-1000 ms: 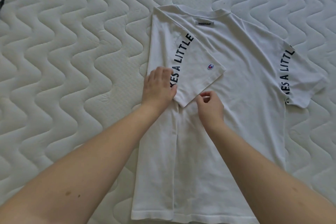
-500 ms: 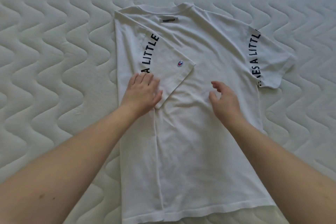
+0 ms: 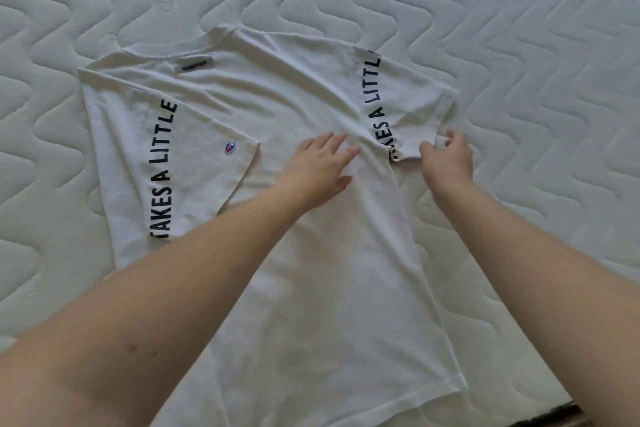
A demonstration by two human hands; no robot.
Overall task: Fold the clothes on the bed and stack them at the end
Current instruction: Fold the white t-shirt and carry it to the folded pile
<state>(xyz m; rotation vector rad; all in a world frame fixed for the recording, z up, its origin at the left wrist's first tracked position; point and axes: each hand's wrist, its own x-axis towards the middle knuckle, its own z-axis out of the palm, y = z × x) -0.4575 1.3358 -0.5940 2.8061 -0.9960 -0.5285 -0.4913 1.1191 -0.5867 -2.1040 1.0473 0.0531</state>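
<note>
White T-shirt (image 3: 311, 288) reads "TAKES A LITTLE"; left hand (image 3: 318, 170) presses flat, fingers straight; right hand (image 3: 446, 160) pinches its sleeve (image 3: 412, 108).

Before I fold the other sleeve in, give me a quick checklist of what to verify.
1. Folded left side lies flat on the t-shirt: ok.
2. Left hand rests open on the shirt's middle, steadying it: ok.
3. Right hand has the right sleeve hem: fingers curl at it, grip looks ok.
4. Right sleeve smooth: not ok, bunched near the armpit.
5. Mattress free beside the sleeve: ok.
</note>
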